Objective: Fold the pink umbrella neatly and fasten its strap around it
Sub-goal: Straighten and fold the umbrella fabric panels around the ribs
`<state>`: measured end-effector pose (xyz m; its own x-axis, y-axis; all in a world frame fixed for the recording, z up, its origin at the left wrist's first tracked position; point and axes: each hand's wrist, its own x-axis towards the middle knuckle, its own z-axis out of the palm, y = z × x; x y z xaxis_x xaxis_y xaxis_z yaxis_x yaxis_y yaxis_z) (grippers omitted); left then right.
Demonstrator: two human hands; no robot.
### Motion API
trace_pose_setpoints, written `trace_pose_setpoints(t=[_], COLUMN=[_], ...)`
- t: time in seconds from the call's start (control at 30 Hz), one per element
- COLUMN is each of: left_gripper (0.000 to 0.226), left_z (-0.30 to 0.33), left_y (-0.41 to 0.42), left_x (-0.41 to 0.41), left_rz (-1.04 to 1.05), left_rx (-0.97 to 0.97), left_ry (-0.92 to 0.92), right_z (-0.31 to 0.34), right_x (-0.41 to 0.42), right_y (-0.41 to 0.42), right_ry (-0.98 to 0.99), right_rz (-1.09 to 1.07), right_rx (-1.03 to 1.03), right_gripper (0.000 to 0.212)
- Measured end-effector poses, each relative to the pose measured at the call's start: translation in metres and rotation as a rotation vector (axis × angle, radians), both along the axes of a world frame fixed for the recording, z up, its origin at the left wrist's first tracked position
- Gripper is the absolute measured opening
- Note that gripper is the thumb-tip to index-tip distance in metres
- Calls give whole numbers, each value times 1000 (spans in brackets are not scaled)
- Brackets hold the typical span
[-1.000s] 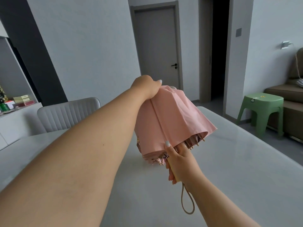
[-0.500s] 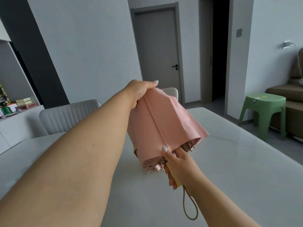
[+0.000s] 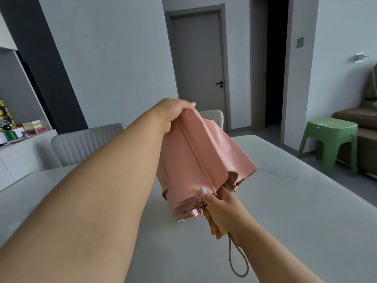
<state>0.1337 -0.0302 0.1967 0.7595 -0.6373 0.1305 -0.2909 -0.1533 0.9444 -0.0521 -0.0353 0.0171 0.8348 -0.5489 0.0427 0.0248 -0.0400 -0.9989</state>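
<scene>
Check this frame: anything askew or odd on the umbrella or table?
Nothing damaged or spilled. The pink umbrella is collapsed but untidy: its right-hand panel flares out loose and the rib tips fan unevenly near the right hand on the handle. The left hand pinches the top. No fastened strap is visible.

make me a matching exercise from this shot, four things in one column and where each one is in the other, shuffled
Things:
1. left hand
2. right hand
3. wrist loop
4. stool

Places:
A. hanging below the handle
B. on the floor by the sofa
C. gripping the umbrella top
D. around the handle

Pairs: 1-C, 2-D, 3-A, 4-B
</scene>
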Motion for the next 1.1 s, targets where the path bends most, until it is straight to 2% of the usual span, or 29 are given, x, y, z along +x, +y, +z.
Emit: trace_pose_setpoints(t=[0.1,0.17,0.37,0.5,0.57,0.67,0.7,0.83,0.9,0.97,1.1], left_gripper=[25,37,62,70,65,22,16,19,33,47,51], left_z=[2,3,0,0,1,4,5,9,11,12,8], left_y=[-1,1,3,3,6,5,4,5,8,7,6], left_x=[-1,0,1,2,0,-2,-3,-8,-10,-9,-4], left_rz=[-43,-47,151,171,104,-14,-46,-148,-169,-117,14], left_rx=[-130,-154,184,254,267,171,126,42,65,110,197], left_ry=[177,191,-279,-316,-251,-152,-112,25,57,10,-128], right_z=[0,1,1,2,1,2,2,1,0,0,0], right_x=[0,0,0,0,-1,-2,-2,-1,-1,-1,-1], right_y=[-2,-3,0,-1,-2,-3,-3,-1,-1,0,-1], right_ry=[-7,-11,9,8,4,15,25,19,10,11,23], right_rz=[9,10,21,13,11,19,25,43,45,52,50], right_rx=[-1,-7,-14,4,19,19,13,-12,-10,-14,-17], right_gripper=[32,32,51,50,47,55,57,58,55,51,43])
